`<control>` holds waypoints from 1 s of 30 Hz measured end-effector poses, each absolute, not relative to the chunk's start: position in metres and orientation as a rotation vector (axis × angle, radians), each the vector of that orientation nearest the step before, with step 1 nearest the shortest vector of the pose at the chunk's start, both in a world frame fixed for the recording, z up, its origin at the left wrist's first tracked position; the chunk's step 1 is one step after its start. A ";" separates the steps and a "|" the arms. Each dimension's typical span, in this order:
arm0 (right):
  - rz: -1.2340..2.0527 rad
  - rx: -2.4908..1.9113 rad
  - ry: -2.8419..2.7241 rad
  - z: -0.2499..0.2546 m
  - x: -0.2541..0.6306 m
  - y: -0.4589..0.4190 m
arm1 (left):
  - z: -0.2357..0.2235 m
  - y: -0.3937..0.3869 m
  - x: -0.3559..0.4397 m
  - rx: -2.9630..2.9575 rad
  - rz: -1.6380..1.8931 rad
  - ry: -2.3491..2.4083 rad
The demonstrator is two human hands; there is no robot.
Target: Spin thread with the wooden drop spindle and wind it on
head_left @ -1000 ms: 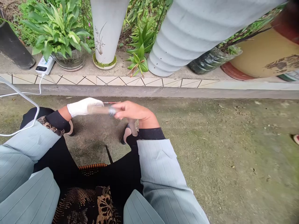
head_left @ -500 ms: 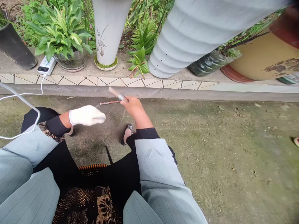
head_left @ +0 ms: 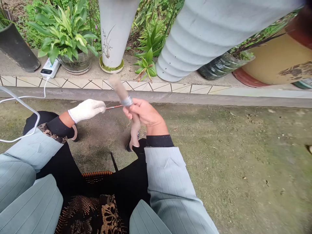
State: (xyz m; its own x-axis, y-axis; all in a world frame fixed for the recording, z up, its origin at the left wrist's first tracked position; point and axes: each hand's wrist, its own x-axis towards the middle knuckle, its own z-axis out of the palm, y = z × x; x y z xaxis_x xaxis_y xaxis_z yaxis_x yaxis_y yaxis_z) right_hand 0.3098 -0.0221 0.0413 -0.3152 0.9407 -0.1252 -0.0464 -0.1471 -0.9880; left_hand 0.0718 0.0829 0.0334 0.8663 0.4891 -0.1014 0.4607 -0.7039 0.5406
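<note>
My right hand point(head_left: 148, 113) is closed round a wooden stick point(head_left: 119, 87) with a curved lower part. Silvery wire point(head_left: 127, 100) is wound about the stick just above my fingers. A thin reddish rod point(head_left: 114, 107) reaches from the stick towards my left hand point(head_left: 87, 110), which wears a white knitted glove. The gloved fingers are pinched together at the rod's left end; whether they grip the rod or a fine thread is hidden. The stick's upper end is blurred by motion.
Along a tiled ledge point(head_left: 80, 84) stand a leafy potted plant point(head_left: 75, 63), a white vase point(head_left: 110, 42), a large ribbed pot point(head_left: 195, 39) and a cut bottle planter point(head_left: 219, 66). A white device point(head_left: 50, 68) with a cable point(head_left: 31, 97) sits there too. My knees and shoes are below my hands.
My right hand has turned and shifted slightly right, tipping the stick so more of it shows. My gloved left hand has risen and moved left a little, its fingers now by the rod's end.
</note>
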 end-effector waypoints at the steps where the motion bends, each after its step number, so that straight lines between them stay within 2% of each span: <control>1: 1.437 -1.115 -1.180 0.038 0.312 -0.020 | 0.033 0.080 0.073 2.455 0.049 0.625; 5: 1.211 -1.492 -1.084 0.016 0.310 -0.008 | 0.032 0.068 0.080 2.438 -0.076 0.297; 8: 1.106 -1.975 -1.428 0.006 0.304 -0.004 | 0.027 0.066 0.082 2.512 -0.151 0.213; 11: 1.076 -2.213 -1.908 0.011 0.298 -0.006 | 0.021 0.068 0.080 2.634 -0.187 0.226; 15: 1.566 -2.039 -2.259 0.023 0.293 -0.013 | 0.015 0.072 0.079 2.729 -0.177 0.244; 18: 1.901 -1.750 -2.231 0.027 0.292 -0.017 | 0.013 0.074 0.080 2.703 -0.145 0.258; 21: 2.037 -1.340 -2.079 0.032 0.295 -0.020 | 0.015 0.075 0.081 2.579 -0.048 0.307; 23: 1.890 -1.137 -1.795 0.036 0.299 -0.021 | 0.020 0.075 0.081 2.416 0.028 0.383; 25: 1.568 -1.092 -1.432 0.038 0.305 -0.019 | 0.026 0.075 0.081 2.259 0.102 0.464; 28: 1.148 -1.213 -1.077 0.033 0.316 -0.013 | 0.035 0.073 0.081 2.200 0.152 0.511; 30: 1.031 -1.438 -1.055 0.027 0.319 -0.009 | 0.036 0.071 0.081 2.272 0.082 0.423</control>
State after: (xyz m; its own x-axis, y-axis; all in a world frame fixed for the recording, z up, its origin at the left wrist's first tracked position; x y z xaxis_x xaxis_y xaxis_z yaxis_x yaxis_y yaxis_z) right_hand 0.3190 -0.0087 0.0272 0.2468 0.9671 -0.0616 0.0838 -0.0846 -0.9929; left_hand 0.0812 0.0715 0.0364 0.9418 0.3275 -0.0766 0.2752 -0.6196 0.7351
